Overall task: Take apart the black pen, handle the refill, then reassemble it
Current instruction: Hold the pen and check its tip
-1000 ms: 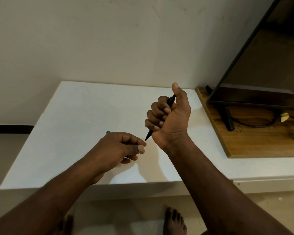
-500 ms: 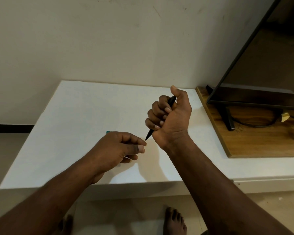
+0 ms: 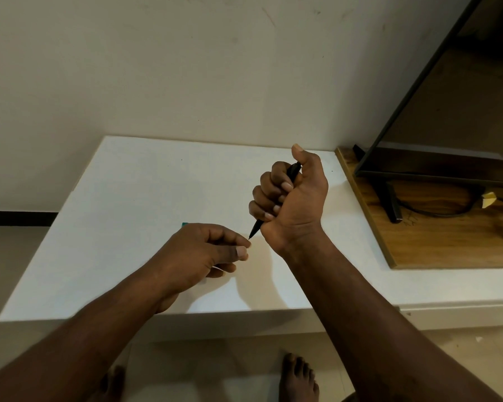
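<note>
Black pen (image 3: 255, 229) sits inside the right hand (image 3: 294, 198), whose four fingers are curled round the barrel in a fist, with the thumb raised beside the upper end. Only two short parts of the pen show. The blunt end shows above the fist against the thumb, and the pointed end comes out below the little finger, slanting down towards the other hand.

The left hand (image 3: 204, 253) lies just below that point, close to it but not plainly touching. Its fingers are curled and its thumb is laid against the forefinger. A thin pale sliver (image 3: 219, 269) shows under the thumb, and it cannot be told whether the hand pinches it.

Both hands are above the white table (image 3: 145, 184). A small teal corner (image 3: 184, 225) peeks out behind the left knuckles.
</note>
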### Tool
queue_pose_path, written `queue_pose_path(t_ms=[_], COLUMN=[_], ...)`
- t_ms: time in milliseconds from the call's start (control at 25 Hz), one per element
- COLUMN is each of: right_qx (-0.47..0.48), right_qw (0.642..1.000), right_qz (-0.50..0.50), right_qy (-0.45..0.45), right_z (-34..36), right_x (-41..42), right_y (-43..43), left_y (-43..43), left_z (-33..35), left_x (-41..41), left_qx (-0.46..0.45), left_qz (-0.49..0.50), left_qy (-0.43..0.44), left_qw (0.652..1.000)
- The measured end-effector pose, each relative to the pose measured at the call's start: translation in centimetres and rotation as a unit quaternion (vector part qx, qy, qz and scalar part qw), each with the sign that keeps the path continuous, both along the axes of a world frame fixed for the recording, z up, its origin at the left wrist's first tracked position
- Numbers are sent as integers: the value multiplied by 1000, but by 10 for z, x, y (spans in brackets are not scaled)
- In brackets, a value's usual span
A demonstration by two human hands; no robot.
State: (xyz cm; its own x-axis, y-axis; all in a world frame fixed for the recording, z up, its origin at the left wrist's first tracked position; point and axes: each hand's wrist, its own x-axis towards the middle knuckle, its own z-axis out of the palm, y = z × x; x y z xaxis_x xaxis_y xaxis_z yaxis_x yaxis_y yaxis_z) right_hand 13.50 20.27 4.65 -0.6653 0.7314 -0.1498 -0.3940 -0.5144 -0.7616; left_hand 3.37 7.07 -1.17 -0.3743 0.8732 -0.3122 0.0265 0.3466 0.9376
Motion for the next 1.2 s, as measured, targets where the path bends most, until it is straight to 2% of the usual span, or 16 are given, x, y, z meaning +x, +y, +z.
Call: queue_pose_path(t_ms=[400,760,1200], right_qx=[-9,-28,-11], right_qw=[1000,999,1000], right_qz=[-5,36,5], right_qy=[-4,14,12], right_z=[1,-1,-3], right_x=[1,1,1], right_y=[1,3,4], left_y=[1,0,1], left_z=[1,1,1], left_x=[0,0,1], left_qx=[-1,-4,-10], left_qz=[0,3,10], left_qy=[-2,-3,-5], left_qw=[1000,1000,1000])
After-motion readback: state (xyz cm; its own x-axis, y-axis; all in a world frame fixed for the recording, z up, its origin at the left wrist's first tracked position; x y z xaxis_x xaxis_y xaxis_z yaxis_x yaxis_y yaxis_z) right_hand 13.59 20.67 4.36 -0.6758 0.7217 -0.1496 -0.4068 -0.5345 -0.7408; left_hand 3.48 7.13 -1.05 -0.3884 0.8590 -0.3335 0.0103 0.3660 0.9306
